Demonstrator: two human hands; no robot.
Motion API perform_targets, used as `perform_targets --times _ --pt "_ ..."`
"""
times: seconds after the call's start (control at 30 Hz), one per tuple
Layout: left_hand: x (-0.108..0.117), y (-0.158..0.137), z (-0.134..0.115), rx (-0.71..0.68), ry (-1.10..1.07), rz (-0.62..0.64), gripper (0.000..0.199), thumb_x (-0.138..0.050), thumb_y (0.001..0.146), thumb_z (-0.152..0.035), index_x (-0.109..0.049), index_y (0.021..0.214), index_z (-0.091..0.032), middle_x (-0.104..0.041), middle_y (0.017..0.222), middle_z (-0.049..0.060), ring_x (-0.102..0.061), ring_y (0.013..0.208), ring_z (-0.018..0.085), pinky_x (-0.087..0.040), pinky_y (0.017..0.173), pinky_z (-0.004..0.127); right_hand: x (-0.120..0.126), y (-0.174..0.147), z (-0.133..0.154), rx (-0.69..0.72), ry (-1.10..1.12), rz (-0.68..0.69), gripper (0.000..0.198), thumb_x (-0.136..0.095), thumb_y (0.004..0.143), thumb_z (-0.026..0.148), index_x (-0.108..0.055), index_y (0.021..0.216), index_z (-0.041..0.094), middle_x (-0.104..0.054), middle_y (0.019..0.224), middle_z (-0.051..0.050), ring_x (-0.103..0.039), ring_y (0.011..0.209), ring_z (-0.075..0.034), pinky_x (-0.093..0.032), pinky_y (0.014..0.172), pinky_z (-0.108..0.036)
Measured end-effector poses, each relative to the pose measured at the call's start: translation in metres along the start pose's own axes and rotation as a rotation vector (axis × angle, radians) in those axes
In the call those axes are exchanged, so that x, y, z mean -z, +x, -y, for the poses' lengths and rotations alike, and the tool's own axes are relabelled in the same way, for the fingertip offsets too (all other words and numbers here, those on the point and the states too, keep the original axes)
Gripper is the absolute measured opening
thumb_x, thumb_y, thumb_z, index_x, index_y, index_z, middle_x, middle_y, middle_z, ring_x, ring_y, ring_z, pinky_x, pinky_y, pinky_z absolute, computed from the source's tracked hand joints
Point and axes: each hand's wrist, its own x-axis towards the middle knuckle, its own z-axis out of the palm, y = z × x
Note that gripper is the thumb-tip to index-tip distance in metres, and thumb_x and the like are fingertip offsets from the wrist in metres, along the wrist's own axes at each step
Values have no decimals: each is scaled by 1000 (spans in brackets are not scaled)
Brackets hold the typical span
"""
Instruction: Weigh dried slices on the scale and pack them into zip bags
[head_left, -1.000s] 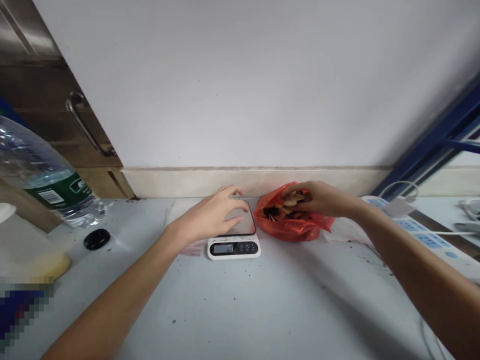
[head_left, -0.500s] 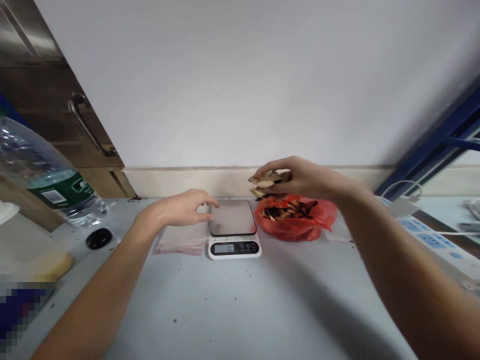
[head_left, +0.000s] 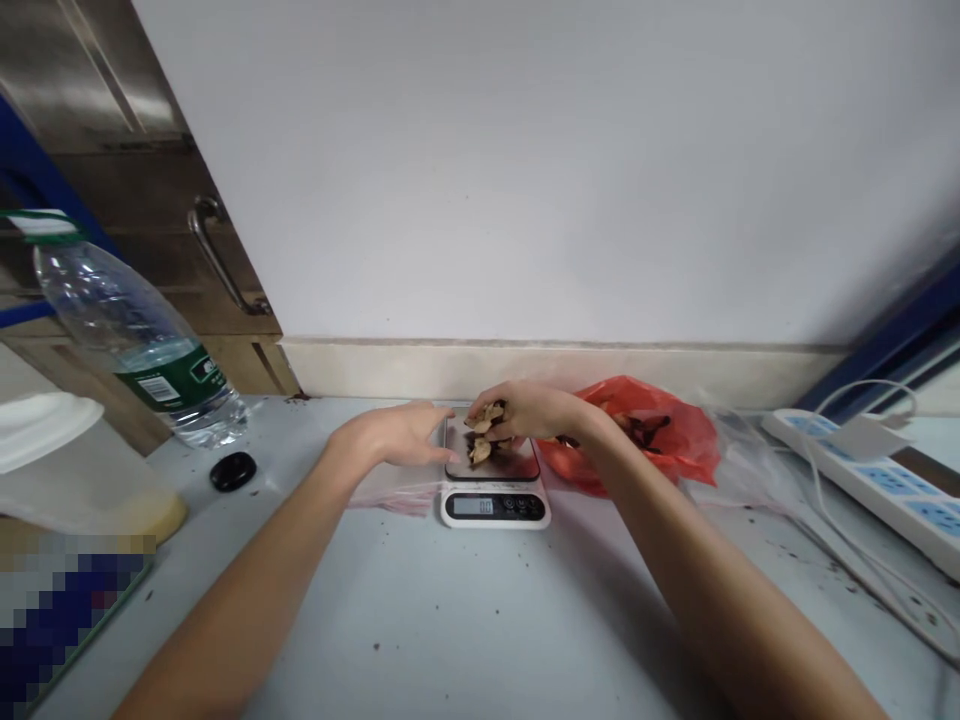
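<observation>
A small white digital kitchen scale stands in the middle of the table, its display reading 0.0. My right hand is closed around several dried brown and cream slices, low over the scale's metal plate; whether they touch it I cannot tell. At the plate's left edge, my left hand has thumb and fingers apart with nothing between them. Right of the scale, a red plastic bag lies open with more dark dried pieces inside, partly hidden behind my right forearm.
Clear plastic bags lie left of the scale. Further left are a black oval object, a large water bottle and a white-lidded container. A power strip with white cables lies at right, and a wall rises behind.
My right hand has moved left and down from above the red bag to the scale plate, carrying the dried slices. My left hand stays beside the scale. The view has shifted.
</observation>
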Motion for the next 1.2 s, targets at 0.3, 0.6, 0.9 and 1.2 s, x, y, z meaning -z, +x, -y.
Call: perform_targets --times 0.3,0.6,0.9,1.2 --pt "-7 1 -21 53 25 -69 60 -56 86 -63 -53 130 -22 -63 127 14 -67 103 32 -52 82 37 6 -11 0 53 1 58 52 -53 80 6 -70 127 21 -78 95 -4 -68 74 -16 -52 70 -26" --pt "-5 2 -17 8 3 -76 65 -47 88 -70 -53 131 -21 -61 126 14 -65 102 32 -51 84 40 12 -12 -8 144 -71 67 55 -52 79 6 -69 128 24 -77 89 -1 -67 80 -17 -51 76 -28" --pt "-3 3 -11 -14 -37 -71 65 -48 90 -64 -51 138 -21 -58 125 15 -63 104 31 -48 91 43 18 -16 -10 132 -92 51 61 -51 78 3 -66 133 24 -77 114 -4 -70 100 -21 -52 86 -30" --pt "0 5 -3 -51 -42 -78 69 -45 89 -66 -43 147 -27 -60 121 10 -64 101 28 -49 91 38 28 -24 -17 67 -42 33 64 -51 79 -1 -62 137 25 -67 135 -6 -68 113 -21 -57 89 -31"
